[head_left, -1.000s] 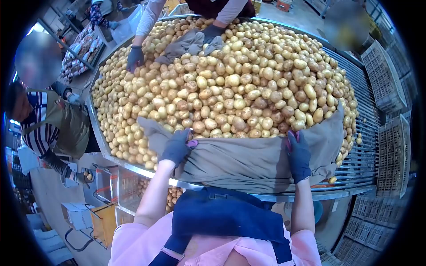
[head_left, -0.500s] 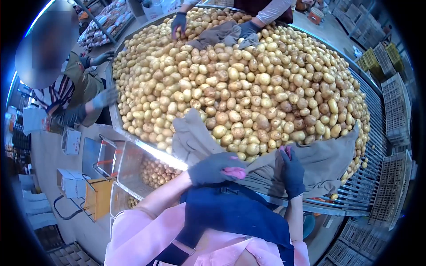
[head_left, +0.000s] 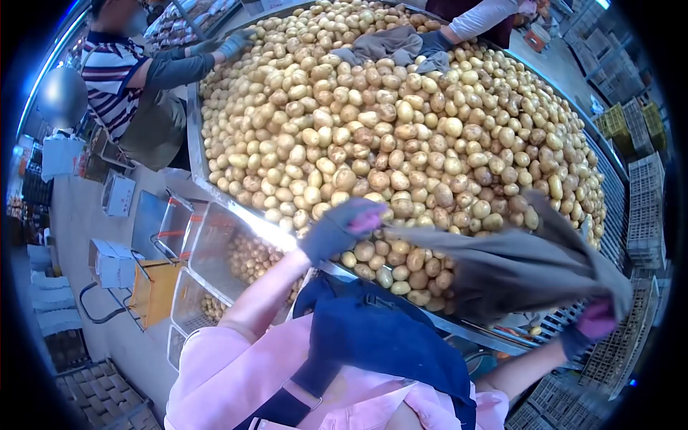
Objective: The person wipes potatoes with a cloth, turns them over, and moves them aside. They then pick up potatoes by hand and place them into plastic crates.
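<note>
Both gloved hands are clamped on one grey-brown cloth point(head_left: 516, 269). The left hand point(head_left: 340, 229) has its fingers closed over the cloth's near corner, right at the edge of the potato heap point(head_left: 401, 129). The right hand point(head_left: 593, 321) is out wide and low, past the table rim point(head_left: 197, 154), fist shut on the far end.

The cloth is pulled taut between them. Its long axis runs from the left hand across and down to the right hand, with the upper edge almost level and the belly sagging over the near potatoes. One loose flap sticks up toward the heap on the right side.

The count: two cloths in all, the second cloth point(head_left: 390, 43) lying crumpled on the far side of the heap. There are two co-workers. One in a striped shirt point(head_left: 107, 79) stands at the left with a gloved hand point(head_left: 236, 43) on the potatoes. At the top, a white sleeve point(head_left: 480, 18) ends in a gloved hand point(head_left: 433, 41) on that second cloth.

Below the rim, two wire baskets point(head_left: 215, 251) show potatoes inside. Stacked crates point(head_left: 645, 193) line the right side.
</note>
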Action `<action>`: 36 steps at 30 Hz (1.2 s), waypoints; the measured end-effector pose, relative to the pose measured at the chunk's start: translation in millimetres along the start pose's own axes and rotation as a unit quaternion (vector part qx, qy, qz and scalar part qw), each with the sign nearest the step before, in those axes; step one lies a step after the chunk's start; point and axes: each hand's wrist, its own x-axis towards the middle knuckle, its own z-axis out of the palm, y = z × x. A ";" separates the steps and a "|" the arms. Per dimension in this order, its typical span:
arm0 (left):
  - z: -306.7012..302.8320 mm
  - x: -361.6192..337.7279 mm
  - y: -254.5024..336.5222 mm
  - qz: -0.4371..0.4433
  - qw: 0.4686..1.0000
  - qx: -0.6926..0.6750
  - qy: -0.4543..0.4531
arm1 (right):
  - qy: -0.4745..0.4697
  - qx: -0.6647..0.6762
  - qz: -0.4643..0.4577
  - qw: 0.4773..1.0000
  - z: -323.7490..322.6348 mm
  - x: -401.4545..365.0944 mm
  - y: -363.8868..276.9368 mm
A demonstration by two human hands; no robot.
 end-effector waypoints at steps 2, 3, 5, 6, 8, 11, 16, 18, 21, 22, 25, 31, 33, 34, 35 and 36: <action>-13.3 -6.2 -25.0 -0.036 0.998 0.002 0.056 | 0.060 0.094 -0.006 0.994 -41.5 31.5 15.0; -20.4 -8.6 -32.6 -0.067 0.993 0.040 0.093 | 0.059 0.092 -0.006 0.994 -45.9 33.2 15.7; -22.1 0.0 -46.6 -0.095 0.984 0.074 0.133 | 0.039 -0.353 0.275 0.894 -48.0 39.2 17.2; -21.0 7.0 -54.5 -0.062 0.981 0.124 0.138 | 0.040 -0.352 0.272 0.895 -37.2 33.2 22.2; -25.5 25.5 -40.1 0.028 0.897 0.435 0.075 | -0.124 0.064 0.312 0.940 10.0 -6.8 35.3; 4.1 46.8 -67.9 0.128 0.844 0.500 0.145 | -0.166 0.051 0.012 0.985 113.6 -45.5 -117.0; 3.5 83.3 -61.1 0.058 0.832 0.550 0.047 | -0.351 0.209 -0.047 0.912 184.6 -82.6 -273.6; -1.2 89.6 -52.7 0.009 0.856 0.515 -0.037 | -0.243 0.117 -0.141 0.953 214.0 -113.6 -277.9; -2.5 85.5 -50.0 0.054 0.855 0.516 -0.021 | -0.298 0.189 -0.084 0.932 213.7 -118.7 -265.9; -1.4 83.5 -51.8 0.079 0.857 0.509 -0.016 | -0.279 0.212 -0.088 0.933 213.3 -117.6 -263.5; -0.9 79.8 -57.2 0.077 0.874 0.477 -0.060 | -0.260 0.234 -0.082 0.933 213.0 -115.8 -263.1; -19.4 90.9 -40.1 0.016 0.981 0.151 0.116 | -0.275 0.230 -0.062 0.931 216.9 -122.6 -261.5; -36.8 113.9 -40.3 0.140 0.931 0.277 0.191 | -0.287 0.213 -0.059 0.932 211.8 -121.0 -263.5; -40.6 119.8 -24.6 0.113 0.949 0.244 0.164 | -0.290 0.214 -0.056 0.931 211.4 -120.2 -263.8; -45.8 128.3 -14.7 0.047 0.964 0.240 0.105 | -0.292 0.215 -0.054 0.930 211.9 -118.9 -263.9; -48.1 139.0 -28.0 -0.012 0.945 0.324 0.034 | -0.286 0.233 -0.050 0.928 216.1 -122.3 -262.0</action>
